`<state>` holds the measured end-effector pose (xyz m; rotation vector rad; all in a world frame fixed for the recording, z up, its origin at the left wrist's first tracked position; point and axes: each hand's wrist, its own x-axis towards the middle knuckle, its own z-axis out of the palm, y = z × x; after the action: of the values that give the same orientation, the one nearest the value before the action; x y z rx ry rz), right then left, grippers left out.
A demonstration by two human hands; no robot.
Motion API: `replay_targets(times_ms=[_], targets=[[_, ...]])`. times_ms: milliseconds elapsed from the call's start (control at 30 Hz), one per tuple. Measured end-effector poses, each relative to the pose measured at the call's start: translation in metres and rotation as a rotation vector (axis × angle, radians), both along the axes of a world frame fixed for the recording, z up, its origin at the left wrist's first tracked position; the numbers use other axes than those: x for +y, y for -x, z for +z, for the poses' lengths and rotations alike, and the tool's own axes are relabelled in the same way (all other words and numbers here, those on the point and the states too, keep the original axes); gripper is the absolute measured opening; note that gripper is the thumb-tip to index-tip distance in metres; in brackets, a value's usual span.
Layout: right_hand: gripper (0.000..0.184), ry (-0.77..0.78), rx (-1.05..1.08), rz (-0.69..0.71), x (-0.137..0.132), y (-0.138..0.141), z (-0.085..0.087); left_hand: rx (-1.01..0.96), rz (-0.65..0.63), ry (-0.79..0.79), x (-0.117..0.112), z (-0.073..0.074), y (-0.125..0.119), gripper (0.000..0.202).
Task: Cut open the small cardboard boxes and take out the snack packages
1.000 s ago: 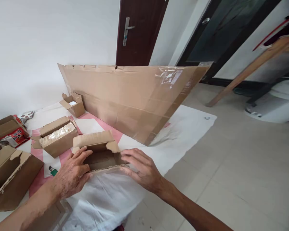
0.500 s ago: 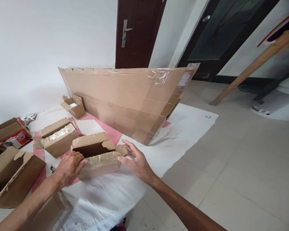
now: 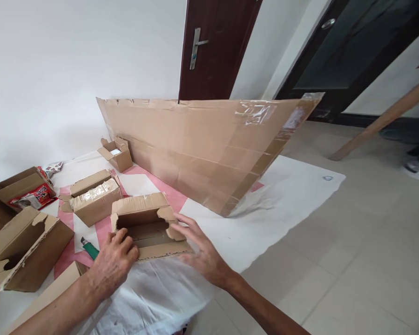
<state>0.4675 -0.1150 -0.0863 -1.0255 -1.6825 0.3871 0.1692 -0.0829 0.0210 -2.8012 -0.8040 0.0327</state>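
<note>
- Head view, relation: the open box (image 3: 150,232) is set on the pink-and-white cloth (image 3: 199,230), between the two hands; its long axis is laid roughly crosswise, from one hand to the other; it lies to the right of the left fingers and to the left of the right ones; the left hand is the closer set.
- Head view, fingers: the near left corner is gripped by the curled fingers of the left hand (image 3: 113,260), the thumb being hidden; the right hand (image 3: 200,251) is held half spread at the right end flap, blurred, with no firm hold seen.
- Head view, change: half a second ago the taped near side was shown; now the inside floor is exposed, and more of the green cutter (image 3: 90,249) is uncovered.
</note>
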Motion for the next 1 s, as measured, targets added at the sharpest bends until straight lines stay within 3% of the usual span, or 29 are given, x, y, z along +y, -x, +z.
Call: replay_targets(times_ms=[133, 233, 300, 367, 433, 533, 667, 1000], targets=[[0.06, 0.248, 0.336, -0.115, 0.024, -0.022, 0.014, -0.022, -0.169, -0.15, -0.007, -0.007, 0.005, 0.012], [0.055, 0.433, 0.329, -0.034, 0.04, -0.022, 0.027, -0.034, -0.255, -0.197, -0.018, -0.01, 0.006, 0.012], [0.045, 0.455, 0.262, 0.028, 0.04, -0.013, 0.033, -0.039, -0.256, -0.186, -0.025, -0.013, 0.007, 0.01], [0.036, 0.307, 0.187, 0.041, 0.032, -0.003, 0.035, -0.053, -0.229, -0.159, -0.029, -0.016, 0.01, 0.007], [0.025, 0.049, 0.088, 0.051, 0.021, 0.004, 0.034, -0.068, -0.196, -0.13, -0.03, -0.018, 0.013, 0.007], [0.031, -0.221, -0.105, 0.043, 0.006, 0.006, 0.03, -0.053, -0.157, -0.101, -0.028, -0.021, 0.017, 0.008], [0.037, -0.266, -0.25, -0.011, -0.006, 0.002, 0.023, 0.008, -0.092, -0.074, -0.025, -0.023, 0.018, 0.013], [0.038, -0.376, -0.273, -0.05, -0.013, 0.01, 0.025, 0.043, 0.019, -0.057, -0.023, -0.016, 0.015, 0.019]])
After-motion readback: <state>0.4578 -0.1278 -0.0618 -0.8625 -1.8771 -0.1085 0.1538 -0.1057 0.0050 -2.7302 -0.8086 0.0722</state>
